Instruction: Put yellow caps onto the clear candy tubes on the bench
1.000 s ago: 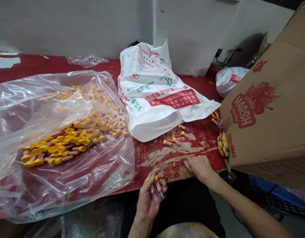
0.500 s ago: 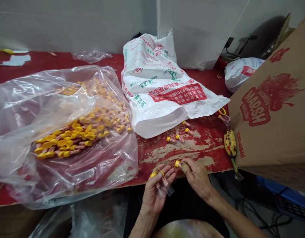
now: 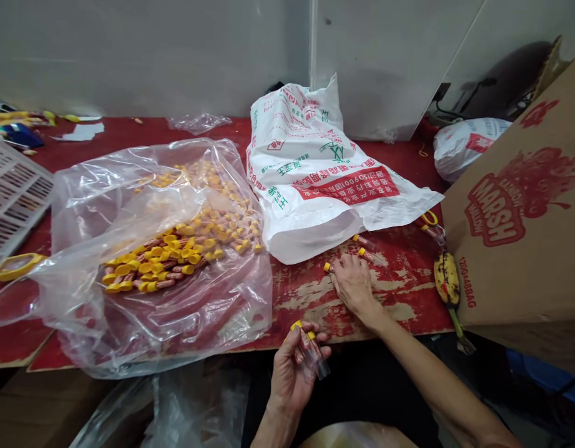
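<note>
Small clear tubes (image 3: 310,351) with yellow caps and pinkish filling rest in my left hand (image 3: 290,367), its fingers curled round them near the table's front edge. Farther forward, my right hand (image 3: 355,286) is down on the red table, fingers bent over the spot where some capped tubes lie. What its fingertips hold, if anything, is hidden. A yellow-capped tube (image 3: 328,267) shows just left of that hand, and two more tubes (image 3: 371,255) lie just beyond it. A clear plastic bag (image 3: 213,311) on the left holds a heap of similar tubes (image 3: 152,264).
A white printed sack (image 3: 310,162) lies behind the tubes. On the right stand a cardboard box (image 3: 525,218) and a banana (image 3: 446,278). A white plastic basket (image 3: 17,193) and yellow-handled scissors (image 3: 19,266) are at the left edge.
My right hand has moved forward from beside my left hand onto the tubes on the table. The tube it held no longer shows. The view has shifted left, bringing in the basket and scissors.
</note>
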`<control>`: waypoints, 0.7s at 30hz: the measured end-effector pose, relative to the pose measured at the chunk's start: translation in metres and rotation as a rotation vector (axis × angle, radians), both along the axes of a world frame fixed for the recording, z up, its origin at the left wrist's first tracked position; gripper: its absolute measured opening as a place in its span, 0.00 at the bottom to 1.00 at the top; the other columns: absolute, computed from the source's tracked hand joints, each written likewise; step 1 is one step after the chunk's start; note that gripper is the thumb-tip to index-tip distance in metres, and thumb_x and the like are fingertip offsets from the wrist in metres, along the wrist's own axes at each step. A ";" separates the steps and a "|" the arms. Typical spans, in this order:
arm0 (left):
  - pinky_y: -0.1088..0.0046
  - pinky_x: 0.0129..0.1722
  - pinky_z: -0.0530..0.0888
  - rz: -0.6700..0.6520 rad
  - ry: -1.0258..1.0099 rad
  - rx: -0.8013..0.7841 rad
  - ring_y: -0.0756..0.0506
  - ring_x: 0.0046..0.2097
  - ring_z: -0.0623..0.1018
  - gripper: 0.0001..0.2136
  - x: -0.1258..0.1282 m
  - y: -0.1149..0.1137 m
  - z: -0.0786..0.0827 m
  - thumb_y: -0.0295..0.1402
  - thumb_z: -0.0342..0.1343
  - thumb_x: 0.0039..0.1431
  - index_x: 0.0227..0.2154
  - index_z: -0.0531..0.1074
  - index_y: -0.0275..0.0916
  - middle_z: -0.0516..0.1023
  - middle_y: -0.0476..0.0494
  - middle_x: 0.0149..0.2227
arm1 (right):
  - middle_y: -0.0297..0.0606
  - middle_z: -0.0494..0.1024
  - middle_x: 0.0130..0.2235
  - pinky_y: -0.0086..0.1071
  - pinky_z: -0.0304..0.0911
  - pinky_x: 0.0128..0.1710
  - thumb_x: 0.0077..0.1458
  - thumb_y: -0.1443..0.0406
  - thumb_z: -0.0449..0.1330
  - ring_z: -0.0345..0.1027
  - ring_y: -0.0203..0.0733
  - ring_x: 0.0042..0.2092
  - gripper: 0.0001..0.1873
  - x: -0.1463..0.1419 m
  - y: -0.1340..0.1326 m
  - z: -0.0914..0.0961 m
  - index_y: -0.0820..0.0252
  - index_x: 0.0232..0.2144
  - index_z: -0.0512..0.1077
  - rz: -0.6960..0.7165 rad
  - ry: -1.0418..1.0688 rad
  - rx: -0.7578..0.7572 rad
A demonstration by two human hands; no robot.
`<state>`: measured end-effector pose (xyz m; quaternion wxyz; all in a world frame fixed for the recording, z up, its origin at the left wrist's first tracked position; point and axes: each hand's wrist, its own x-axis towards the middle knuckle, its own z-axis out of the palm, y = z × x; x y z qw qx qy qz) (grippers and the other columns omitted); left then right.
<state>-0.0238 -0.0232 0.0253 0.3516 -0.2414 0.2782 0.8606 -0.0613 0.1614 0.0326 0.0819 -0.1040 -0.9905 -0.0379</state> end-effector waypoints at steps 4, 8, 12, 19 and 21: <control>0.68 0.27 0.77 0.000 0.021 0.023 0.44 0.32 0.76 0.07 0.001 -0.001 -0.004 0.31 0.63 0.48 0.28 0.75 0.32 0.74 0.41 0.31 | 0.52 0.69 0.46 0.45 0.53 0.45 0.59 0.69 0.49 0.58 0.52 0.46 0.11 0.000 -0.006 -0.009 0.67 0.40 0.69 0.077 0.018 0.030; 0.70 0.29 0.77 -0.025 0.028 0.037 0.44 0.33 0.76 0.08 0.000 0.001 -0.004 0.31 0.63 0.48 0.30 0.75 0.31 0.75 0.39 0.36 | 0.43 0.74 0.40 0.33 0.57 0.42 0.61 0.66 0.47 0.65 0.43 0.42 0.11 0.041 0.001 0.010 0.62 0.38 0.70 0.204 -0.048 -0.282; 0.70 0.30 0.77 -0.063 0.033 0.063 0.44 0.33 0.76 0.09 -0.002 0.004 -0.003 0.30 0.64 0.46 0.31 0.76 0.31 0.75 0.38 0.38 | 0.39 0.78 0.30 0.29 0.56 0.30 0.60 0.60 0.49 0.71 0.40 0.32 0.15 0.069 0.022 0.035 0.58 0.30 0.73 0.017 -0.347 -0.220; 0.68 0.33 0.78 -0.121 -0.001 0.119 0.41 0.37 0.77 0.08 -0.005 0.008 -0.003 0.31 0.62 0.49 0.32 0.77 0.31 0.76 0.36 0.39 | 0.48 0.79 0.29 0.31 0.54 0.24 0.60 0.65 0.49 0.74 0.46 0.31 0.18 0.052 0.024 0.024 0.62 0.27 0.77 -0.057 -0.600 0.013; 0.67 0.33 0.78 -0.126 -0.007 0.127 0.39 0.40 0.77 0.08 -0.007 0.011 -0.004 0.30 0.62 0.49 0.33 0.77 0.31 0.76 0.35 0.40 | 0.47 0.79 0.29 0.31 0.53 0.23 0.59 0.68 0.49 0.74 0.47 0.31 0.17 0.048 0.021 0.020 0.63 0.28 0.78 -0.050 -0.611 -0.015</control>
